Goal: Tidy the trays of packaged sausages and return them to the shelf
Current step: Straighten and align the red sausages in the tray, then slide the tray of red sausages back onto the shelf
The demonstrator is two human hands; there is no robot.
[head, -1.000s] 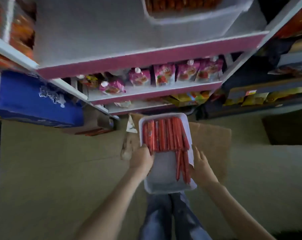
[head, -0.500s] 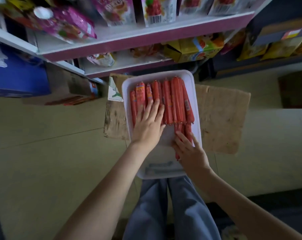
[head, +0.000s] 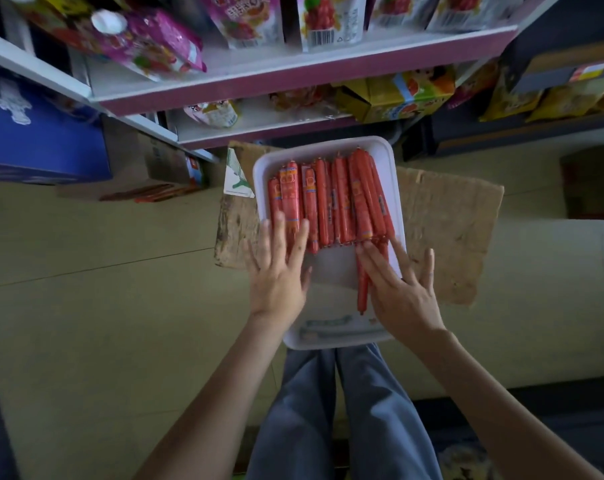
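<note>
The white tray [head: 316, 147] lies on a cardboard sheet [head: 449, 230] on the floor [head: 103, 306], just before the lowest shelf [head: 259, 124]. Its far half holds a packed row of red sausages [head: 342, 202], while its near half is mostly bare. The left hand [head: 279, 268] rests flat on the leftmost sausages, fingers straight. The right hand [head: 401, 292], fingers straight and spread, presses a few loose sausages [head: 362, 289] beside the tray's right edge.

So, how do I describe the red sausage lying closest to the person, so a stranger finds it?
Look at the white plastic tray on the brown cardboard sheet on the floor. A row of red packaged sausages fills its far half. The wanted sausage lies beside the right hand and alone reaches into the near half.
</note>
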